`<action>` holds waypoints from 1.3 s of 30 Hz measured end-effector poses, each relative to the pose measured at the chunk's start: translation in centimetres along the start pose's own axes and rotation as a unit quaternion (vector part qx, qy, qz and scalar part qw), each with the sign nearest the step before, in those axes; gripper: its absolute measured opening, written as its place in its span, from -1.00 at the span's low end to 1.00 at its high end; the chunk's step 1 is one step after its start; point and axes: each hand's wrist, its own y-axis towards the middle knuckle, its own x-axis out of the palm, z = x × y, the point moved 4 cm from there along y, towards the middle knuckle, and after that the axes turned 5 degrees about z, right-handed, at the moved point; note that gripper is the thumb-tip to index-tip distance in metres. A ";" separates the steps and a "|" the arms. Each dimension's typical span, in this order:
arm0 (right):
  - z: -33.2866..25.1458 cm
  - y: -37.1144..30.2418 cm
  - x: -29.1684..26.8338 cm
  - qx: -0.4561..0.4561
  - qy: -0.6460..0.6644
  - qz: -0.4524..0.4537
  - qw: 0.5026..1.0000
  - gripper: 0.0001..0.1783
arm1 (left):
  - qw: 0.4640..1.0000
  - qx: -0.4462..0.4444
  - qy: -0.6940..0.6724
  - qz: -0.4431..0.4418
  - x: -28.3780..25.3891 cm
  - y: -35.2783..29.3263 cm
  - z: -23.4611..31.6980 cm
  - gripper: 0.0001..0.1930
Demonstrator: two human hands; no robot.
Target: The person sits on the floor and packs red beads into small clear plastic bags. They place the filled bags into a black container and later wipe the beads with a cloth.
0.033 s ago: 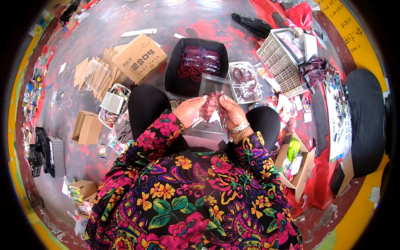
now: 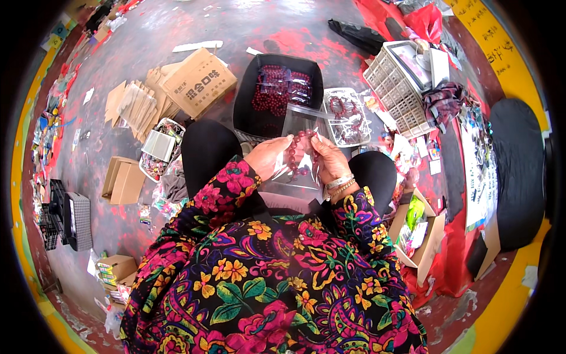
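Observation:
In front of my lap, both hands grip a clear plastic bag (image 2: 295, 122) by its two sides. A dark red bead bracelet (image 2: 292, 158) forms a loop at the bag's middle; glare hides whether it lies wholly inside. My left hand (image 2: 266, 158) is closed on the left side, thumb on top near the beads, its fingers partly seen through the plastic. My right hand (image 2: 333, 164) is closed on the right side, thumb over the beads, with bangles at its wrist. Just beyond stands a black bin (image 2: 240, 112) holding many red beads and bagged bracelets.
A white basket (image 2: 354, 140) with bracelets stands right of the bin, a large crate (image 2: 386, 79) farther right. Cardboard boxes (image 2: 197, 82) lie at the far left, near a small basket of odds and ends (image 2: 158, 146). An open carton (image 2: 433, 248) sits by my right knee.
The glare on the plastic bag has shifted slightly, and more of the bracelet's lower beads show. Both hands keep the same grip.

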 end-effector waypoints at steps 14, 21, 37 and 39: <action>-1.4 -1.5 1.4 0.011 -0.046 -0.031 0.998 -0.72 | 0.967 0.138 0.154 0.147 1.0 -0.9 5.6 -0.81; -1.8 -1.8 1.8 0.005 -0.033 -0.050 0.998 -0.65 | 0.984 0.162 0.027 0.073 1.9 -1.2 5.6 -0.84; -4.1 -1.9 1.8 -0.216 -0.171 0.070 0.959 -0.59 | 0.969 0.240 0.010 0.056 4.9 -3.1 6.5 -0.84; -5.7 -2.9 1.7 -0.350 -0.275 0.166 0.880 -0.68 | 0.967 0.245 0.008 0.074 5.1 -3.1 6.7 -0.85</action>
